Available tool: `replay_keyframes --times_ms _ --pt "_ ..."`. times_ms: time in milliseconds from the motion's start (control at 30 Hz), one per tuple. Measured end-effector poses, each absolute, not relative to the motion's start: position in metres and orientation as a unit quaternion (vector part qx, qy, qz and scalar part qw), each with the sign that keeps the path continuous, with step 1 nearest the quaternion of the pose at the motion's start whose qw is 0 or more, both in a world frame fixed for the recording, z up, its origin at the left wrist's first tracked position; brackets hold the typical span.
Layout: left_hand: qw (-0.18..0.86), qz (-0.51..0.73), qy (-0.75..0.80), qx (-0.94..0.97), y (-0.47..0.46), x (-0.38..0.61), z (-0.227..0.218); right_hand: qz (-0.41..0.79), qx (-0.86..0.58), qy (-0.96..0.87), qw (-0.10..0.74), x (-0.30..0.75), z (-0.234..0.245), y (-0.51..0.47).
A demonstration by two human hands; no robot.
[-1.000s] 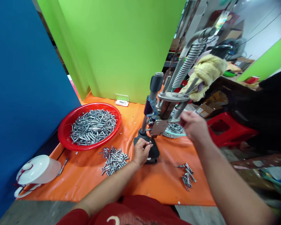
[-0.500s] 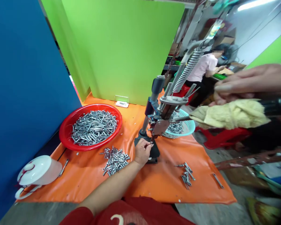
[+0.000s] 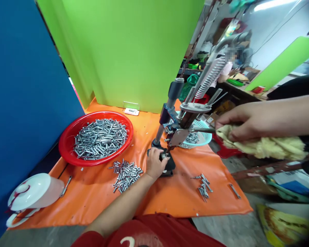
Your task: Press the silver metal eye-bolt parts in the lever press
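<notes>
My left hand [image 3: 156,164] is at the base of a hand lever press [image 3: 179,132], thumb and forefinger curled around a small metal part [image 3: 165,156] under the ram. The part's far side is hidden. On the right, my right hand [image 3: 238,121] grips the press lever, which is wrapped in a yellowish cloth [image 3: 270,146]. Beside my left forearm lies a heap of ring-ended metal bolts [image 3: 127,176]. A smaller group of bolts [image 3: 204,187] rests to the right of the press.
A red basin [image 3: 63,147] full of metal bolts stands at the left on the orange cover [image 3: 167,204]. Behind the press is a light blue basket [image 3: 207,135] with more parts. A white lidded pot [image 3: 38,192] sits front left; one bolt [image 3: 235,191] lies near the right edge.
My right hand has come down and closed around the cloth-wrapped lever. The fingers of my left hand have spread slightly around the small part. The view has shifted a little.
</notes>
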State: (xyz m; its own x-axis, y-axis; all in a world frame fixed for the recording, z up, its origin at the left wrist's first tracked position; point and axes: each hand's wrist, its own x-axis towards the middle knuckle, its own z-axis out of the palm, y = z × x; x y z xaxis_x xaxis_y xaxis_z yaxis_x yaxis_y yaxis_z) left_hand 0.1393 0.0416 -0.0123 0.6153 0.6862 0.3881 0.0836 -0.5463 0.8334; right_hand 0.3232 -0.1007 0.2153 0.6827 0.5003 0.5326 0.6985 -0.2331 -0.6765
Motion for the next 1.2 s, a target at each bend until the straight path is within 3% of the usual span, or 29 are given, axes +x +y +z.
replay_keyframes --times_ms 133,300,367,467,567,800,1067,1200 --pt "0.352 0.291 0.246 0.855 0.049 0.136 -0.011 -0.079 -0.815 -0.437 0.372 0.293 0.221 -0.115" --pt "0.323 0.267 0.257 0.87 0.047 0.138 -0.011 0.182 -0.804 -0.558 0.098 0.286 0.268 -0.11" --pt "0.323 0.262 0.26 0.871 0.046 0.138 -0.009 0.175 -0.797 -0.575 0.064 0.278 0.27 -0.112" --pt "0.326 0.256 0.263 0.871 0.046 0.139 -0.008 0.019 -0.796 -0.594 0.119 0.26 0.249 -0.123" --pt "0.328 0.254 0.267 0.87 0.046 0.139 -0.008 -0.055 -0.79 -0.594 0.14 0.242 0.221 -0.134" --pt "0.332 0.254 0.259 0.871 0.045 0.14 -0.007 -0.098 -0.783 -0.573 0.223 0.23 0.16 -0.139" --pt "0.307 0.256 0.26 0.879 0.044 0.141 -0.008 -0.186 -0.719 -0.556 0.374 0.248 0.051 -0.108" --pt "0.331 0.285 0.233 0.869 0.045 0.14 -0.007 -0.191 -0.707 -0.553 0.396 0.254 0.035 -0.102"
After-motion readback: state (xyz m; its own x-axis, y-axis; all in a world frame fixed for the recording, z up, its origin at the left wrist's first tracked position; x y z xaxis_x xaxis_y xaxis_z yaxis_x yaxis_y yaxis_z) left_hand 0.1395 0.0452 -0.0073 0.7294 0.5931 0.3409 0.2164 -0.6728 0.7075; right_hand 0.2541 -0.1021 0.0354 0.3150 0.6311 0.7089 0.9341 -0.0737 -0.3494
